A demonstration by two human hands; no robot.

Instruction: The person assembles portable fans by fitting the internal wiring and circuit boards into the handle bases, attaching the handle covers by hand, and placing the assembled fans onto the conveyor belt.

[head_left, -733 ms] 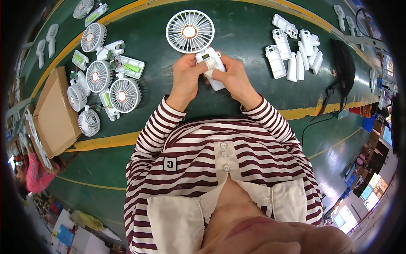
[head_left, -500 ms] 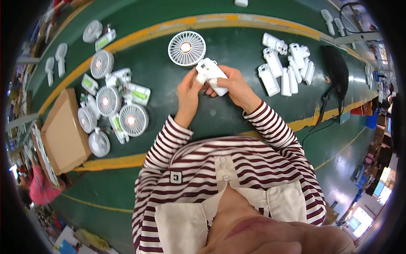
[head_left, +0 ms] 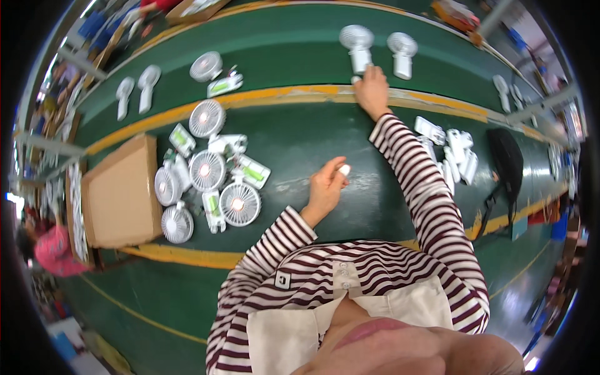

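My right hand [head_left: 373,92] reaches out to the far green belt, fingers stretched at the lower end of a white handheld fan [head_left: 357,45]. Its thumb, white at the tip, is apart from the handle; whether the fingertips still touch the fan I cannot tell. Just right of it lies a second handheld fan [head_left: 402,55]. Over the near tabletop, my left hand [head_left: 325,192] is loosely curled with nothing visible in its grasp; a white cover seems to sit on a digit's tip. White handle housings [head_left: 460,150] are piled to the right, partly behind my right sleeve.
At left, several opened fan units with round heads [head_left: 207,170] and green-marked parts lie beside a cardboard tray [head_left: 119,194]. A yellow-edged strip [head_left: 300,94] divides table and belt. More fans [head_left: 148,87] lie farther left. A black bag [head_left: 505,159] rests at right.
Both hands were together on the white handle of a fan. That fan now lies on the far belt, my right hand stretched out to it and my left hand apart. The view has shifted.
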